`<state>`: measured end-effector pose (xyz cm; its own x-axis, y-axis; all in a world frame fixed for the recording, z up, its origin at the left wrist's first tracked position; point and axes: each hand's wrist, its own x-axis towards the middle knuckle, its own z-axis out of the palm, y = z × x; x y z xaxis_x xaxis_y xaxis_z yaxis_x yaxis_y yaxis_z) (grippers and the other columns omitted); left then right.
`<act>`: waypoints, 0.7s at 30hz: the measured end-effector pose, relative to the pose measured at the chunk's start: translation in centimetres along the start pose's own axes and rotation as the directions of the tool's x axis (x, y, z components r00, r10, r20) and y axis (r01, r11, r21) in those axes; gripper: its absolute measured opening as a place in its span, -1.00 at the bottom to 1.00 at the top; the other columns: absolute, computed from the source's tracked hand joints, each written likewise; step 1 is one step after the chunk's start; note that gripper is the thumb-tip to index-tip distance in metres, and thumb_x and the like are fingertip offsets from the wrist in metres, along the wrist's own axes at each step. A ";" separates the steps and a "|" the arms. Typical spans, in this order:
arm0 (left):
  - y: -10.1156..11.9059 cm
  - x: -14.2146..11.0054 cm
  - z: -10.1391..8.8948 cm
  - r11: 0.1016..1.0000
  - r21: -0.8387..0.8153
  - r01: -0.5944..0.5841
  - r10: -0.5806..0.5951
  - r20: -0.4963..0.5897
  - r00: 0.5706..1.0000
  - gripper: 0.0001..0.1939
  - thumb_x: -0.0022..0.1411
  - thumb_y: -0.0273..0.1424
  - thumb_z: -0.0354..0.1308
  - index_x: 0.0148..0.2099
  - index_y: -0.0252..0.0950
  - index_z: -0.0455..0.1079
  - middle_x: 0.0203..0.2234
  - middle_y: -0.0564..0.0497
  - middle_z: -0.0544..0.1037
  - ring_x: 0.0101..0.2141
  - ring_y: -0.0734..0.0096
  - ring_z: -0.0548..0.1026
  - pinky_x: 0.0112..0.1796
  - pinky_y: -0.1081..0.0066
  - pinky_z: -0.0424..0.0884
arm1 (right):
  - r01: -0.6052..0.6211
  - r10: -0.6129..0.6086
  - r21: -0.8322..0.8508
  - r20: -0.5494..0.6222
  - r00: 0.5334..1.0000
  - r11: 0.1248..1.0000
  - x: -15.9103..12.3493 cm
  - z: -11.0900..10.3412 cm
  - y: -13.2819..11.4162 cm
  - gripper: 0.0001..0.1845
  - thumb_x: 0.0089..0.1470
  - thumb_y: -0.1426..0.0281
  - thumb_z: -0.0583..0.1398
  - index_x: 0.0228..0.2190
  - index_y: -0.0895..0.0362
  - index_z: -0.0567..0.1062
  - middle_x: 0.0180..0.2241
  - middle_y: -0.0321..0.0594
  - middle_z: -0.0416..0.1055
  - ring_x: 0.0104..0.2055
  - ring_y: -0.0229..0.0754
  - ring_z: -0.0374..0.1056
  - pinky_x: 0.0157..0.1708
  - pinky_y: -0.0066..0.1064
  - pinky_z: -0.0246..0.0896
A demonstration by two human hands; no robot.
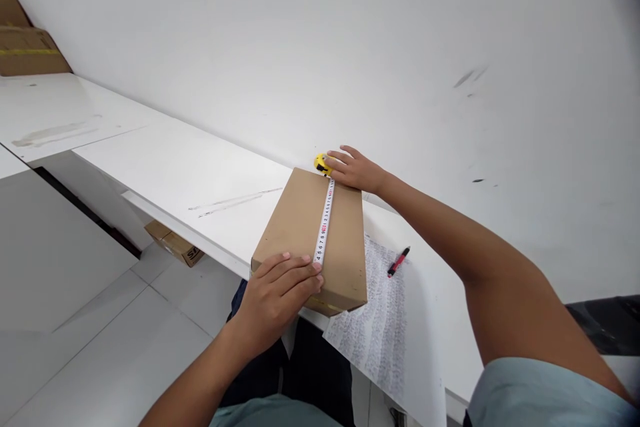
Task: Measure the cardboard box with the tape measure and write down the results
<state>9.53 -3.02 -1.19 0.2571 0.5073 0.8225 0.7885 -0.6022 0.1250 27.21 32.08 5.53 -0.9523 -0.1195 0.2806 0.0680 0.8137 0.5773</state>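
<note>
A brown cardboard box [295,227] sits on the white table. Along its top runs the white blade [325,223] of a tape measure, marked with black and red numbers. My right hand [353,170] is closed on the yellow tape measure case [321,163] at the box's far edge. At the near end, my left hand [280,290] lies flat on the box top, fingers stretched out over the blade. The blade's tip is hidden under those fingers, and my left thumb is out of sight.
Right of the box, a printed paper sheet [385,327] hangs over the table's front edge, with a red and black pen [399,261] on it. The white table [215,160] runs along a wall [300,33]. Cardboard boxes [33,53] stand far left; another box [175,243] is on the floor.
</note>
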 end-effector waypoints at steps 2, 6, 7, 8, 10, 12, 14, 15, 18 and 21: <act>0.0 0.0 0.0 1.000 0.006 0.000 0.000 -0.007 1.000 -0.78 0.39 -0.54 0.16 0.04 -0.25 0.47 -0.02 0.01 0.66 0.10 0.46 0.55 0.23 0.36 0.29 | -0.001 0.002 0.026 -0.038 0.999 1.000 0.0 0.0 -0.1 -0.75 0.22 0.64 0.11 -0.34 0.08 0.46 0.17 -0.13 0.48 0.28 0.02 0.32 0.31 0.26 0.09; 0.1 0.5 -0.4 0.999 0.036 -0.020 0.021 -0.012 1.000 -0.80 0.40 -0.53 0.15 0.02 -0.24 0.48 -0.04 0.03 0.67 0.06 0.45 0.58 0.21 0.36 0.33 | 0.053 -0.059 -0.072 -0.093 0.994 0.996 0.3 -0.3 0.0 -0.73 0.22 0.65 0.08 -0.36 0.06 0.43 0.18 -0.20 0.48 0.27 -0.06 0.33 0.31 0.23 0.13; 0.1 0.7 -0.5 0.999 0.046 -0.026 0.026 -0.015 1.000 -0.82 0.40 -0.50 0.17 0.01 -0.25 0.48 -0.05 0.02 0.68 0.05 0.44 0.59 0.20 0.36 0.35 | 0.064 -0.078 -0.128 -0.102 0.992 0.990 0.4 -0.4 0.0 -0.73 0.23 0.65 0.08 -0.37 0.07 0.42 0.15 -0.19 0.50 0.24 -0.07 0.35 0.29 0.20 0.16; 0.2 0.9 -0.6 0.998 0.056 -0.031 0.032 -0.016 0.999 -0.84 0.39 -0.47 0.19 0.00 -0.26 0.48 -0.07 0.01 0.68 0.04 0.42 0.60 0.19 0.35 0.36 | 0.066 -0.087 -0.183 -0.105 0.991 0.981 0.5 -0.6 0.0 -0.74 0.23 0.64 0.08 -0.38 0.07 0.41 0.12 -0.17 0.52 0.20 -0.08 0.37 0.27 0.18 0.19; 0.3 1.2 -0.9 0.997 0.070 -0.043 0.045 -0.018 0.999 -0.84 0.37 -0.43 0.23 -0.01 -0.29 0.48 -0.09 -0.01 0.69 0.03 0.40 0.60 0.17 0.34 0.38 | 0.039 -0.068 -0.249 -0.106 0.992 0.968 0.7 -0.9 0.1 -0.76 0.22 0.63 0.09 -0.37 0.07 0.41 0.05 -0.15 0.54 0.13 -0.10 0.41 0.23 0.13 0.23; 0.4 1.3 -1.0 0.997 0.061 -0.040 0.041 -0.015 0.999 -0.83 0.36 -0.45 0.24 -0.01 -0.30 0.48 -0.09 -0.02 0.69 0.03 0.41 0.61 0.15 0.34 0.41 | -0.026 0.000 -0.242 -0.108 0.994 0.970 0.5 -1.3 0.2 -0.77 0.18 0.63 0.10 -0.36 0.07 0.42 0.01 -0.15 0.54 0.09 -0.10 0.41 0.23 0.12 0.22; 0.3 1.2 -1.1 1.000 0.022 -0.013 0.013 -0.014 1.000 -0.83 0.36 -0.50 0.22 -0.01 -0.29 0.48 -0.09 -0.02 0.69 0.02 0.42 0.61 0.14 0.33 0.43 | -0.099 0.076 -0.225 -0.108 0.991 0.969 -0.2 -1.9 0.4 -0.76 0.14 0.64 0.11 -0.36 0.05 0.43 -0.01 -0.16 0.53 0.09 -0.08 0.39 0.23 0.14 0.20; 0.2 1.1 -1.1 1.000 0.005 0.007 -0.007 -0.020 1.000 -0.84 0.36 -0.51 0.21 -0.01 -0.29 0.48 -0.10 -0.02 0.69 0.01 0.42 0.62 0.13 0.33 0.45 | -0.130 0.108 -0.228 -0.106 0.988 0.965 -0.8 -2.3 0.5 -0.75 0.13 0.64 0.10 -0.37 0.05 0.43 -0.01 -0.16 0.52 0.10 -0.07 0.38 0.23 0.16 0.19; -0.7 0.5 -1.4 0.997 0.012 0.079 -0.077 -0.100 0.992 -0.84 0.38 -0.50 0.19 -0.01 -0.26 0.47 -0.15 -0.03 0.69 -0.07 0.40 0.65 0.05 0.30 0.52 | -0.205 0.187 -0.245 -0.093 0.978 0.948 -3.2 -4.2 0.6 -0.76 0.11 0.63 0.11 -0.38 0.03 0.42 -0.01 -0.15 0.50 0.14 -0.03 0.34 0.24 0.20 0.15; -2.1 -0.1 -2.0 0.978 0.067 0.200 -0.176 -0.260 0.949 -0.79 0.35 -0.52 0.22 0.01 -0.21 0.48 -0.19 -0.01 0.70 -0.13 0.35 0.66 0.01 0.23 0.56 | -0.261 0.251 -0.189 -0.075 0.965 0.947 -5.8 -7.2 -0.6 -0.77 0.06 0.62 0.16 -0.33 0.04 0.45 0.04 -0.09 0.46 0.20 0.03 0.30 0.27 0.20 0.12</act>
<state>6.76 -3.08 -0.45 -0.0401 0.4276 0.9031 0.8594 -0.4464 0.2495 34.79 28.20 9.12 -0.8795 0.0461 0.4736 0.3693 0.6938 0.6183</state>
